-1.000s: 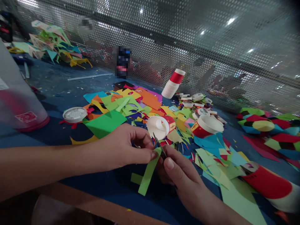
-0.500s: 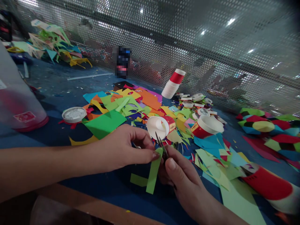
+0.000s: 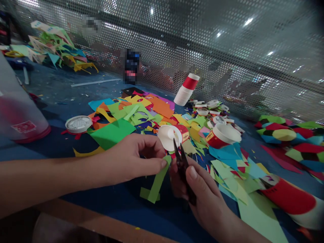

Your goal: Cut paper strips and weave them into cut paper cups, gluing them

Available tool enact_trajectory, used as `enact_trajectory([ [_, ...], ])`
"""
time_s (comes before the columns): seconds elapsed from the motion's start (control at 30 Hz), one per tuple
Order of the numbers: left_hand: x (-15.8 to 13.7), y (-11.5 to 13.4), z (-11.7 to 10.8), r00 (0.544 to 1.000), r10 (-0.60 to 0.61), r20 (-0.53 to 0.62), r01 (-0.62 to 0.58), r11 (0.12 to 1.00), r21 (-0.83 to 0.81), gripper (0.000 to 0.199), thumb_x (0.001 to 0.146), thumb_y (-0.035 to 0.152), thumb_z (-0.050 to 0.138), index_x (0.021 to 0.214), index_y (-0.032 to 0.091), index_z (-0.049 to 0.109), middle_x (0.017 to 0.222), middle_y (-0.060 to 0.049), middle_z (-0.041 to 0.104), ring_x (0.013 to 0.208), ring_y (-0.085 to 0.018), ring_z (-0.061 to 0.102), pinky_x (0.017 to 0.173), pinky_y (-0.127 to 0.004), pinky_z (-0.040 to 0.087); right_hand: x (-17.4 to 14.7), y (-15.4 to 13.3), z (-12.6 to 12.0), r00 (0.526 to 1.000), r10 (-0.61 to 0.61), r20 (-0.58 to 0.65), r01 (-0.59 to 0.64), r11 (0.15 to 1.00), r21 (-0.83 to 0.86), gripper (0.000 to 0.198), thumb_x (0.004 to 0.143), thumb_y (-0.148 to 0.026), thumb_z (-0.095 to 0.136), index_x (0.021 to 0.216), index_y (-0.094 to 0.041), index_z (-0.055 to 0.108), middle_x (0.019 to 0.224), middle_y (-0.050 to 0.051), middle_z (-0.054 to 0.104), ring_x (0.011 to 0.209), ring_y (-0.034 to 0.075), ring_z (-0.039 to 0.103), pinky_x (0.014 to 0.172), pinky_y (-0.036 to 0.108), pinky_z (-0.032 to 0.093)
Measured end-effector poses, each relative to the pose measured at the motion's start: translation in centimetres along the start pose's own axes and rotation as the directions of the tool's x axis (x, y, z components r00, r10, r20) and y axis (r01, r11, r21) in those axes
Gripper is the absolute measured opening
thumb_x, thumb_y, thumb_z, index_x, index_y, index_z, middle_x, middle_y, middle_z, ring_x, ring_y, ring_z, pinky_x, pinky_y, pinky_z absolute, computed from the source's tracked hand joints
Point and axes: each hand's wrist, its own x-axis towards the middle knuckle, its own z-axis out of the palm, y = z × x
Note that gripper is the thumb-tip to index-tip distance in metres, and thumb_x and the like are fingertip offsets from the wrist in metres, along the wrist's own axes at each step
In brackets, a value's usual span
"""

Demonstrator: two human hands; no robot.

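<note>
Clearly, the piece to watch is the narrow green strip (image 3: 158,180), hanging at a slant below the left hand (image 3: 136,162), its upper end pinched between thumb and fingers. Just to its right, the right hand (image 3: 202,189) is wrapped around dark scissors (image 3: 182,165), the tips pointing up and away from the wearer, blades slightly parted and seemingly clear of the paper. For a clean snip, I would hold the strip's end flat and taut, leaving only a little paper past the fingertips so that it cannot fold between the blades. The left thumb sits close to the cutting side, so it should be well back before they close; turning the paper rather than twisting the wrist would probably give a smoother edge. Behind the strip's lower end, a loose green piece (image 3: 144,193) shows on both sides; whether they touch, I cannot tell. Farther out on the blue table (image 3: 121,200), a paper cup (image 3: 185,132) lies on its side just beyond the tips, in line with them, so short, controlled strokes suit the space. Colored scraps (image 3: 162,107) are heaped past it.
</note>
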Motion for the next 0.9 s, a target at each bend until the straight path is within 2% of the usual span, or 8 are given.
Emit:
enact_trajectory([
  [0.1,0.4,0.0,-0.3,0.999,0.026,-0.047,-0.027,0.999,-0.019,0.015,0.071,0.025,0.067,0.074,0.019,0.054,0.068,0.005,0.056,0.062,-0.009,0.052,0.058,-0.02,0.039,-0.2,-0.1,-0.3,0.996,-0.04,-0.077,0.036,0.998,-0.049,0.04,0.089,-0.059,0.059,0.087,-0.02,0.063,0.062,-0.003,0.046,0.054,0.011,0.037,0.048,0.024,0.028],
  [0.23,1.1,0.0,-0.9,0.991,0.01,-0.132,-0.005,0.999,0.043,0.02,0.073,0.028,0.068,0.09,0.018,0.064,0.067,0.003,0.063,0.065,-0.012,0.06,0.059,-0.021,0.044,-0.5,-1.3,-1.2,0.96,-0.192,-0.205,0.127,0.947,-0.294,0.038,0.09,-0.059,0.058,0.094,-0.022,0.067,0.068,0.0,0.056,0.058,0.014,0.047,0.049,0.025,0.035],
  [0.33,1.3,-0.4,-1.2,0.987,0.07,-0.147,-0.058,0.995,0.081,0.029,0.077,0.026,0.067,0.104,0.02,0.07,0.076,0.002,0.071,0.071,-0.012,0.065,0.063,-0.02,0.048,-0.5,-2.7,-2.0,0.903,-0.368,-0.222,0.196,0.812,-0.55,0.033,0.093,-0.053,0.055,0.091,-0.022,0.067,0.072,0.001,0.058,0.055,0.013,0.045,0.048,0.025,0.036],
  [0.43,1.3,-0.7,-1.3,0.974,0.132,-0.182,-0.115,0.988,0.1,0.025,0.078,0.025,0.068,0.102,0.022,0.074,0.091,0.001,0.075,0.077,-0.012,0.068,0.065,-0.019,0.053,-0.3,-3.5,-2.7,0.845,-0.494,-0.205,0.185,0.63,-0.754,0.022,0.094,-0.04,0.058,0.106,-0.024,0.065,0.077,0.0,0.062,0.059,0.013,0.051,0.052,0.024,0.04],
  [0.53,1.2,-0.7,-1.4,0.954,0.204,-0.219,-0.183,0.977,0.11,0.021,0.077,0.027,0.071,0.097,0.022,0.075,0.085,0.001,0.075,0.073,-0.012,0.068,0.062,-0.019,0.054,-0.2,-3.6,-3.5,0.833,-0.54,-0.117,0.168,0.449,-0.877,0.031,0.091,-0.034,0.06,0.121,-0.024,0.06,0.081,0.001,0.066,0.065,0.015,0.06,0.056,0.025,0.045],
  [0.6,1.1,-0.5,-1.5,0.937,0.254,-0.241,-0.237,0.966,0.099,0.019,0.077,0.023,0.072,0.095,0.021,0.073,0.078,0.002,0.073,0.069,-0.01,0.067,0.061,-0.017,0.054,-0.3,-3.3,-3.8,0.843,-0.533,-0.079,0.155,0.38,-0.912,0.033,0.09,-0.034,0.062,0.121,-0.024,0.061,0.078,0.001,0.066,0.063,0.016,0.06,0.054,0.025,0.045],
  [0.7,1.2,-0.1,-1.8,0.919,0.301,-0.256,-0.293,0.954,0.07,0.015,0.076,0.017,0.073,0.089,0.018,0.067,0.071,0.004,0.07,0.063,-0.008,0.066,0.061,-0.016,0.054,-0.4,-2.9,-3.7,0.866,-0.491,-0.097,0.153,0.443,-0.883,0.032,0.088,-0.034,0.064,0.119,-0.025,0.062,0.077,0.001,0.066,0.064,0.016,0.06,0.055,0.025,0.045],
  [0.9,1.5,-0.1,-2.0,0.91,0.266,-0.319,-0.312,0.944,-0.103,0.022,0.077,0.018,0.074,0.075,0.017,0.053,0.065,0.007,0.063,0.059,-0.004,0.061,0.055,-0.012,0.047,-0.2,-2.0,-2.7,0.944,-0.282,-0.169,0.157,0.838,-0.522,0.023,0.082,-0.042,0.072,0.09,-0.023,0.062,0.068,-0.004,0.056,0.054,0.009,0.047,0.048,0.021,0.037],
])
